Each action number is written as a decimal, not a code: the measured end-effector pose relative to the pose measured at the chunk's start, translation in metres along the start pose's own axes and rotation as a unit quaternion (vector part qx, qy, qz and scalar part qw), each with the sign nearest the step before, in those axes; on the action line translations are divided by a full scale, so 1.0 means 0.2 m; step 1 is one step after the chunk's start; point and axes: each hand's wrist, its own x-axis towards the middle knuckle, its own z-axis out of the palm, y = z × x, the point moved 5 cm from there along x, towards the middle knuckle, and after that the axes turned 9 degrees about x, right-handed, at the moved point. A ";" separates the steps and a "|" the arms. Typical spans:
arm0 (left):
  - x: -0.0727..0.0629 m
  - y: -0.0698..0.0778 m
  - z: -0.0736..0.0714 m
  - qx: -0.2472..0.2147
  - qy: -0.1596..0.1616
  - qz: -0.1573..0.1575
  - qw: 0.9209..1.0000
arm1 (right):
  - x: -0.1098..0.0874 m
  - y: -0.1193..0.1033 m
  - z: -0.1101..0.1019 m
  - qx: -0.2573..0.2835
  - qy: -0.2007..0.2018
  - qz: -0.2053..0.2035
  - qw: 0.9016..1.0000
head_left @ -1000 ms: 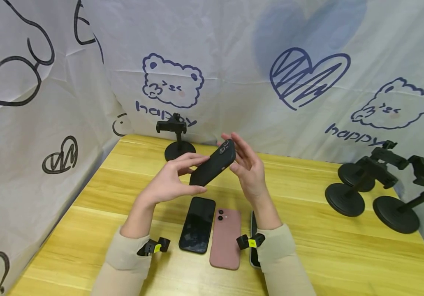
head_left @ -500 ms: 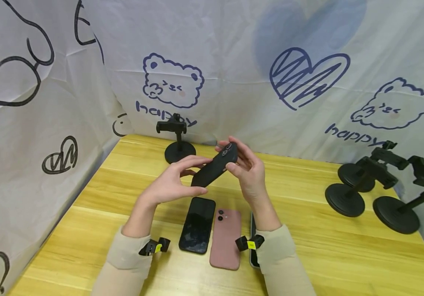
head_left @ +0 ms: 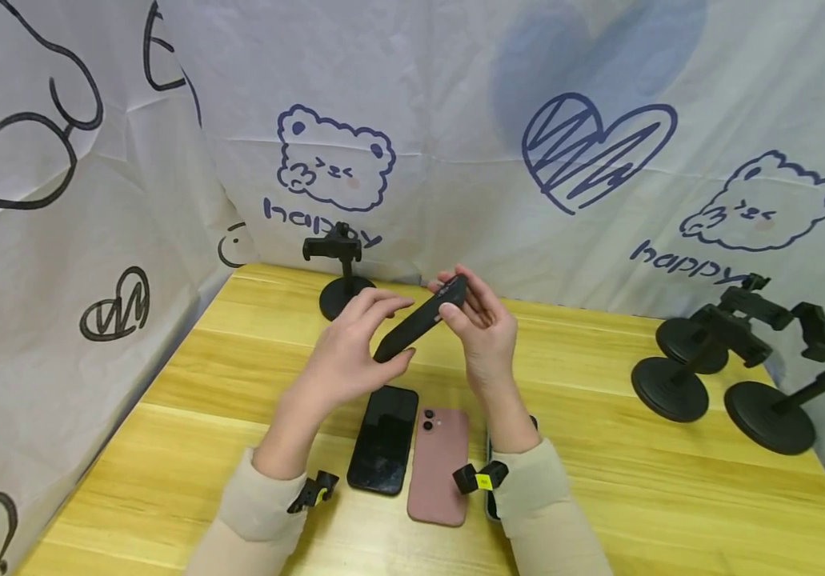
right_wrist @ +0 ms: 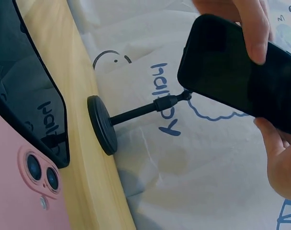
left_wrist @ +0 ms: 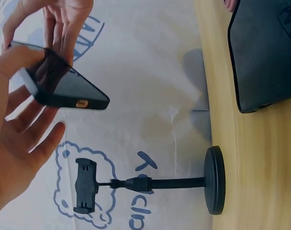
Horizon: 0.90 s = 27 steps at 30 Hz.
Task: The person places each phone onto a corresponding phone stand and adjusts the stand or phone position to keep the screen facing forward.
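Note:
Above the table, a black smartphone is tilted with its camera end up to the right; its dark screen faces the right wrist camera. My right hand grips the upper end, thumb along its edge. Around the lower end my left hand has its fingers spread, the thumb overlapping the screen in the left wrist view. An orange button shows on the phone's side. Below lie a black phone, screen up, and a pink phone, back up. Another phone is mostly hidden under my right wrist.
A black phone stand stands near the back edge, behind my left hand. Several more black stands are grouped at the right. A white printed cloth hangs behind and left of the wooden table.
My left hand has turned upward, its fingers and thumb loosening around the lower end. My right thumb has closed onto the phone, which has tipped to show more of its edge.

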 end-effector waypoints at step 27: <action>0.01 0.06 -0.05 0.051 0.125 0.011 0.991 | -0.01 0.00 0.02 -0.036 0.007 0.015 0.999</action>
